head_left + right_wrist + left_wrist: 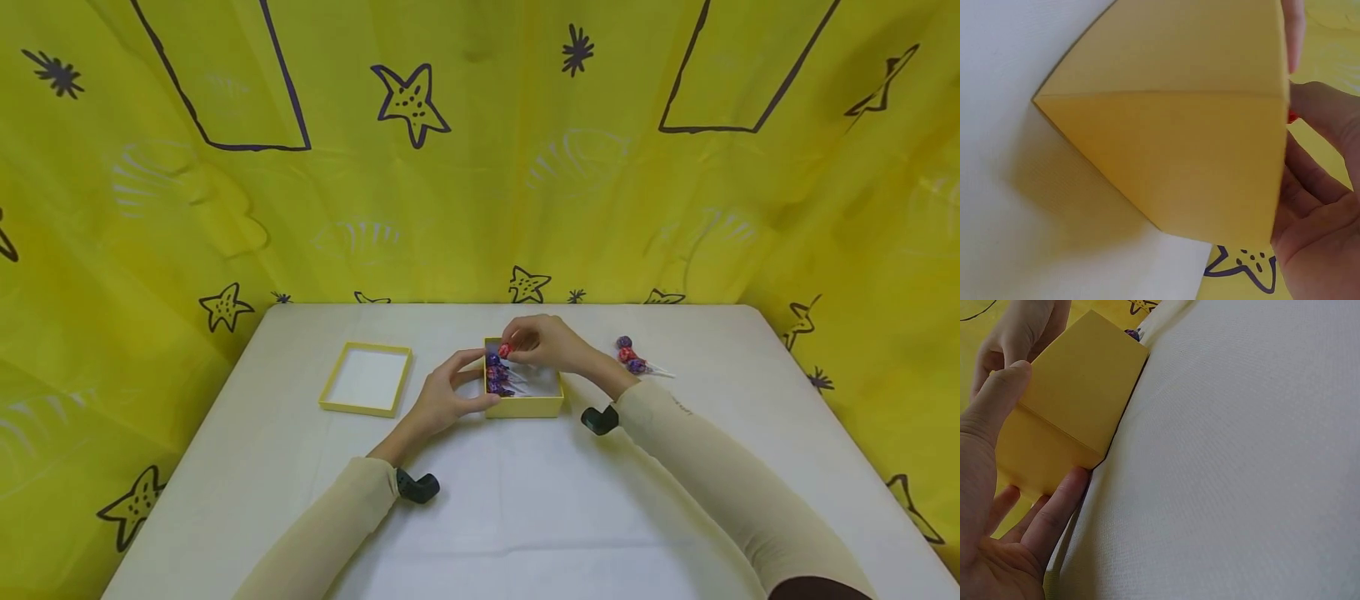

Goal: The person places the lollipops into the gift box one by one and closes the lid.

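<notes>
A yellow open box (527, 407) stands on the white table, with several purple and red wrapped lollipops (497, 373) in a column along its left side, white sticks pointing right. My left hand (442, 400) holds the box at its left end; in the left wrist view the thumb (1007, 384) lies at the top edge and the fingertips touch a side wall. Over the box's far part, my right hand (547, 342) pinches a red lollipop (505, 351). In the right wrist view, the box wall (1166, 144) hides most of that lollipop.
Left of the box lies a yellow-rimmed lid (366, 379), its white inside facing up. Several more lollipops (634, 365) lie on the table to the right, beyond the right wrist. A yellow patterned curtain (472, 208) hangs behind the table (562, 500) and along both sides.
</notes>
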A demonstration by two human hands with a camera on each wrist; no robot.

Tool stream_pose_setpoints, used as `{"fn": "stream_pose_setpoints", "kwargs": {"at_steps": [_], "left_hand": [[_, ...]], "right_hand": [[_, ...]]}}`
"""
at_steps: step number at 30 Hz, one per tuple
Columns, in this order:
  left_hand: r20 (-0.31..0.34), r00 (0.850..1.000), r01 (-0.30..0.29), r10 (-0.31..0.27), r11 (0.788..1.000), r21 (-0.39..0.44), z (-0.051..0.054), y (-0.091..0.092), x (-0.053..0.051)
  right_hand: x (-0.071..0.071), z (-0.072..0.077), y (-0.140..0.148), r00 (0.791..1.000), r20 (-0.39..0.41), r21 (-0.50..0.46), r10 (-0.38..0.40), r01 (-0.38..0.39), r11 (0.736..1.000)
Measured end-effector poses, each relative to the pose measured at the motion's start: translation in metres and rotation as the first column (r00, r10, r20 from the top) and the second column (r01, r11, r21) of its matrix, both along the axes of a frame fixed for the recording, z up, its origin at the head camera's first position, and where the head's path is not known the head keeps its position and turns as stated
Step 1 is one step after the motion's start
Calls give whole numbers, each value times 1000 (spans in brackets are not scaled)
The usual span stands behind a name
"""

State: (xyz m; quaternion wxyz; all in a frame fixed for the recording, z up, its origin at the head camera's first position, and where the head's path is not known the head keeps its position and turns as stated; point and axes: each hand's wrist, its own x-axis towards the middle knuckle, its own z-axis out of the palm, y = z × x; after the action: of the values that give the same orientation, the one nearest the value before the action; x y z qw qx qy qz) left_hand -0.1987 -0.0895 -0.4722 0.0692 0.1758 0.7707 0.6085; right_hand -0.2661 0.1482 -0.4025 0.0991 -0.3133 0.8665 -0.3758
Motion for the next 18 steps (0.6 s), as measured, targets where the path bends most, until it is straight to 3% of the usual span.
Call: {"fn": "stream_pose_setpoints", "kwargs": {"at_steps": [10, 18], "left_hand": [[-25, 1000, -5, 4, 1000, -18, -1, -2, 1], [-52, 999, 12, -11, 1000, 26, -4, -3, -1]], "right_hand": [[4, -5, -11, 998, -64, 55, 18, -15, 998], [6, -12, -18, 991, -128, 62, 33, -25, 998]]}}
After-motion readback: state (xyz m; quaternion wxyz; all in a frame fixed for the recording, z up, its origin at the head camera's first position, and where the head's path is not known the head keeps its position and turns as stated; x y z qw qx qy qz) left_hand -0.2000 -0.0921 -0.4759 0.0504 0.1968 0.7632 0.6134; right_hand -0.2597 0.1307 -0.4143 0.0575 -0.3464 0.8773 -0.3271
